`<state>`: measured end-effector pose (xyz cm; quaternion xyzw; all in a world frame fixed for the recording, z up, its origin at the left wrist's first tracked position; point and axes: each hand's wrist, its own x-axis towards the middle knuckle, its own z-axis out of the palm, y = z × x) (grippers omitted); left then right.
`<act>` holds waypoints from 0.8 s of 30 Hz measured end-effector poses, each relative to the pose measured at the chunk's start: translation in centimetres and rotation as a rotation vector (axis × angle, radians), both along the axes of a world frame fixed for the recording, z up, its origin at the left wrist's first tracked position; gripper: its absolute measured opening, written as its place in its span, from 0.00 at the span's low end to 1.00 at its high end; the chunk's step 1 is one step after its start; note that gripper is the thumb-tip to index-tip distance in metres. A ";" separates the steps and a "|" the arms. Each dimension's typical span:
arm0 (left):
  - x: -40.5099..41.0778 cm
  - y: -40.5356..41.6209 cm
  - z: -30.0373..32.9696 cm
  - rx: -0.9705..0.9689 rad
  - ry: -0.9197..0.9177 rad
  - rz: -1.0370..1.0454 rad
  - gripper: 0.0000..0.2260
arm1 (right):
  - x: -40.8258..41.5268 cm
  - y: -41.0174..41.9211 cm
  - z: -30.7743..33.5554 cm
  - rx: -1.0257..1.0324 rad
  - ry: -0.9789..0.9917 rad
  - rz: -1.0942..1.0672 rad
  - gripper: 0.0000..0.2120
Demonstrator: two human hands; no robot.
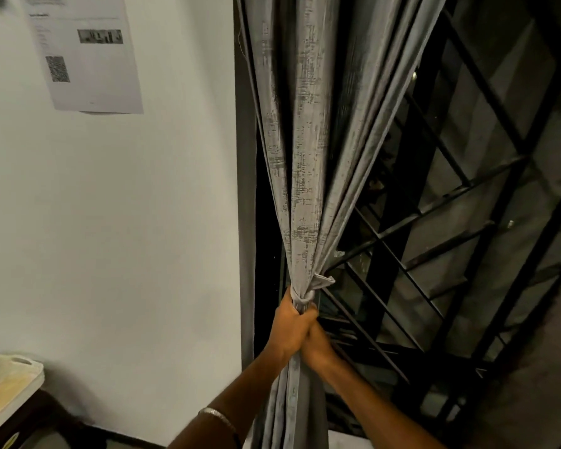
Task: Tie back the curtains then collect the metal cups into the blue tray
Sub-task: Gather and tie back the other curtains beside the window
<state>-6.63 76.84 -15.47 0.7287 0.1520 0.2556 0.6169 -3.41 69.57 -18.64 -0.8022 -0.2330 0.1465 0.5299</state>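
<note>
A grey patterned curtain point(305, 157) hangs gathered into a bunch at the left side of a barred window. A matching fabric tie point(305, 294) is wrapped around the bunch, with one short end sticking out to the right. My left hand point(289, 328) grips the gathered curtain just below the tie. Pressed against it from the right, my right hand point(318, 346) is closed on the same bunch. No metal cups or blue tray are in view.
A black metal window grille point(450, 222) fills the right side. A white wall point(127, 222) with a printed paper sheet point(85, 53) is on the left. A pale tray-like stack point(7, 387) sits at the lower left on a dark surface.
</note>
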 end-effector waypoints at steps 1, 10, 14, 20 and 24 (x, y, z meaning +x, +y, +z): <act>0.0 0.1 0.2 0.018 -0.001 -0.001 0.24 | 0.1 0.1 0.3 0.005 -0.001 0.003 0.16; -2.4 0.8 0.9 0.225 0.088 -0.069 0.25 | -0.9 -1.7 1.0 -0.117 -0.115 0.121 0.18; -3.6 2.4 -1.6 0.391 0.200 -0.119 0.26 | -2.4 -3.5 1.4 -0.202 -0.197 0.136 0.14; -5.9 4.6 -6.9 0.527 0.332 -0.240 0.42 | -4.1 -5.7 -0.4 -0.500 -0.267 0.074 0.43; -8.5 5.7 -10.4 0.579 0.442 -0.322 0.38 | -5.4 -7.2 -3.8 -0.685 -0.213 0.012 0.45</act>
